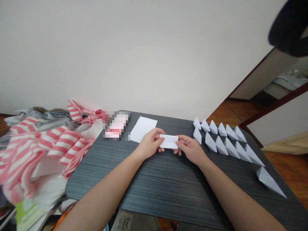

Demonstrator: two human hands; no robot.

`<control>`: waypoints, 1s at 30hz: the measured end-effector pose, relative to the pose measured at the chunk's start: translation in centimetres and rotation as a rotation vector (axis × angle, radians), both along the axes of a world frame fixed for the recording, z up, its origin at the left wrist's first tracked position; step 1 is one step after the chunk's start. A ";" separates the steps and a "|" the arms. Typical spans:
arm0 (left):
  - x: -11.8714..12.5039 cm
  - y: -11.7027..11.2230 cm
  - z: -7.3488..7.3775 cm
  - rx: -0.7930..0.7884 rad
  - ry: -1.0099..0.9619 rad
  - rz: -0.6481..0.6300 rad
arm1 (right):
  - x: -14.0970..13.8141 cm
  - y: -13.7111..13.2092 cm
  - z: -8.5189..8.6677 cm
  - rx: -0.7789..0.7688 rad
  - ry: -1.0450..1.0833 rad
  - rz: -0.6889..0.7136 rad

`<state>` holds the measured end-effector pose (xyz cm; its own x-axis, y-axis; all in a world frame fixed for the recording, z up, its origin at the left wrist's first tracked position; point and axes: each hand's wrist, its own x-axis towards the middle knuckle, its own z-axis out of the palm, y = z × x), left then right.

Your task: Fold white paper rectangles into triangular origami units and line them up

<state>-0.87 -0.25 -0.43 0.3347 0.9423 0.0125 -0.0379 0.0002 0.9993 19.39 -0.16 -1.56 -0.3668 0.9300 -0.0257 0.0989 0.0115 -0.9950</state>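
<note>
Apparently mid-fold, we pinch a small white paper rectangle (168, 141), left hand (151, 142) at its 9 o'clock, right hand (191, 148) at 3; creasing next would need aligned edges.

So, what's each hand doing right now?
Left hand: closed, pinching one end of the small white paper.
Right hand: closed, pinching its other end.

From afar, I look in on what appears to be a home: pink-striped cloth (57, 141) heaped beside a dark table (154, 189), plain wall (144, 57), wooden flooring (292, 171).
</note>
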 end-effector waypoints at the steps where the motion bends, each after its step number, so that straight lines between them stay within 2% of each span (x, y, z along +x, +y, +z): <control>1: 0.0 0.0 0.0 0.000 0.006 -0.002 | 0.0 0.0 0.0 0.003 -0.003 0.000; 5: -0.3 0.1 -0.1 0.006 0.071 0.019 | 0.1 -0.1 -0.2 0.026 -0.031 0.001; 9: -0.4 0.0 0.1 0.069 0.199 0.065 | 0.0 -0.3 0.0 0.056 -0.110 0.062; 16: 0.0 -0.2 0.3 0.183 0.376 0.030 | -0.4 -0.7 0.6 0.131 -0.223 0.150; 25: 0.1 -0.3 0.1 0.256 0.443 0.039 | -0.6 -0.8 0.6 0.134 -0.266 0.125; 30: 0.2 -0.5 0.2 0.291 0.459 -0.016 | -0.7 -0.8 1.3 0.231 -0.379 0.084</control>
